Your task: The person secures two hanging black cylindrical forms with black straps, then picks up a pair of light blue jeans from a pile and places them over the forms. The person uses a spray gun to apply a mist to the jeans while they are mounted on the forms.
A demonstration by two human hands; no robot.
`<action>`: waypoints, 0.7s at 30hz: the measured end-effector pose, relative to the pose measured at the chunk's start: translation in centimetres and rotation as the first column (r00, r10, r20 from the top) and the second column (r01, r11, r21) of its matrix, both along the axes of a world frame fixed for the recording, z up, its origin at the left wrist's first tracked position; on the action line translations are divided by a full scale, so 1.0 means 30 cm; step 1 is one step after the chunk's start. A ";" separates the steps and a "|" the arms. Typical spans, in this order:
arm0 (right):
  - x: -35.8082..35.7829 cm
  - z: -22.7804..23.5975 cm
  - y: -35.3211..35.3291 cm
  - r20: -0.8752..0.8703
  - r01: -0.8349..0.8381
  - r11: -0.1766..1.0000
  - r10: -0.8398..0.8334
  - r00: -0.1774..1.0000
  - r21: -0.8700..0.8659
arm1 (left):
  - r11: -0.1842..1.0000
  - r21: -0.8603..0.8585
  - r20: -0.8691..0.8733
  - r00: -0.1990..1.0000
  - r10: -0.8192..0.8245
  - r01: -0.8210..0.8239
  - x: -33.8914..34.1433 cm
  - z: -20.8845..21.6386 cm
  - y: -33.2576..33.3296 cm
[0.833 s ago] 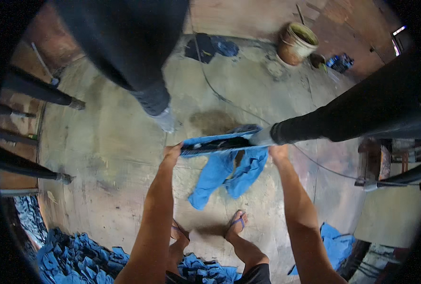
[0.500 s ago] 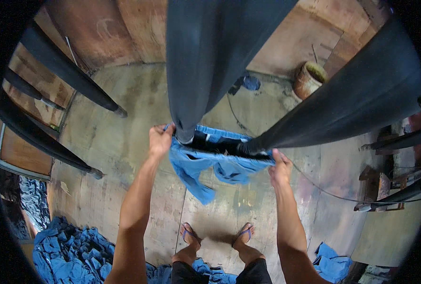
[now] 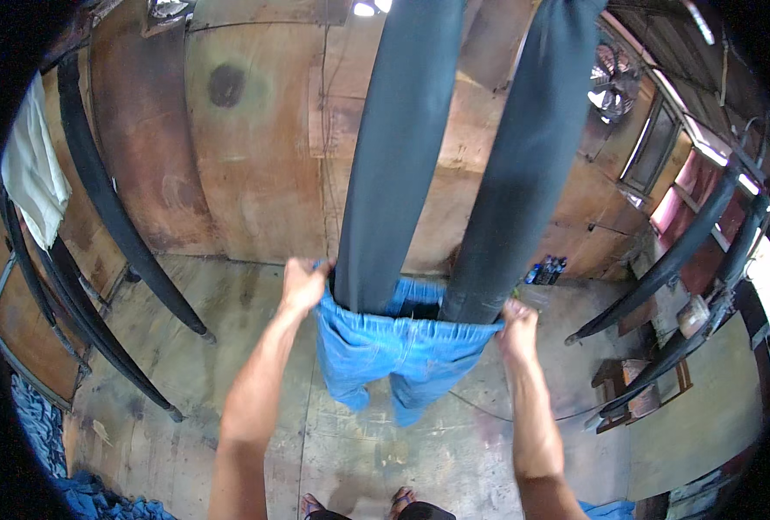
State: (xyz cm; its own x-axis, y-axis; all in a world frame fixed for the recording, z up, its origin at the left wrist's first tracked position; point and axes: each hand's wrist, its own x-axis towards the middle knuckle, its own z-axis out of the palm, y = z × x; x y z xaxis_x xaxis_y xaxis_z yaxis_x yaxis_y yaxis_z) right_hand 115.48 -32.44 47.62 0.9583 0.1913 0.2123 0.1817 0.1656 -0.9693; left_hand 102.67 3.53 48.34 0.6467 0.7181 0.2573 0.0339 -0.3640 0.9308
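Blue jeans with a gathered waistband hang in front of me, stretched wide between my hands. My left hand is closed on the waistband's left end, and my right hand grips its right end. Two long black tubes come down from above. Their lower ends pass inside the waistband, so the tips are hidden in the jeans. The right tube is close to my right hand. Both legs of the jeans dangle below, over the floor.
More black tubes hang at the left and right. A white cloth hangs far left. Blue garments lie piled at lower left. A small wooden stool stands at right, and a fan is up on the wall.
My view has tilted upward, showing more wall. The jeans have come further up over the two tubes, which now hang closer together. Both hands keep their grip on the waistband.
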 end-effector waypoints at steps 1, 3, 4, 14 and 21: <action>0.033 0.144 -0.074 0.026 -0.015 0.997 0.017 1.000 -0.081 | 0.998 0.061 -0.022 1.000 -0.010 0.012 0.036 0.111 -0.033; 0.085 0.389 -0.110 0.109 -0.032 0.993 0.044 0.993 -0.116 | 0.991 0.123 -0.012 0.999 -0.053 0.054 0.096 0.323 -0.040; 0.111 0.502 -0.117 0.139 -0.019 0.990 0.038 0.990 -0.138 | 0.988 0.135 0.006 0.997 -0.078 0.077 0.119 0.418 -0.053; 0.142 1.323 -0.055 0.351 0.135 0.990 -0.137 0.926 0.031 | 0.954 0.297 0.217 0.976 -0.027 -0.040 0.185 1.292 -0.256; 0.181 1.156 0.056 0.888 0.519 0.823 -0.396 0.233 0.231 | 0.533 0.700 0.696 0.622 -0.359 -0.475 0.192 1.037 -0.383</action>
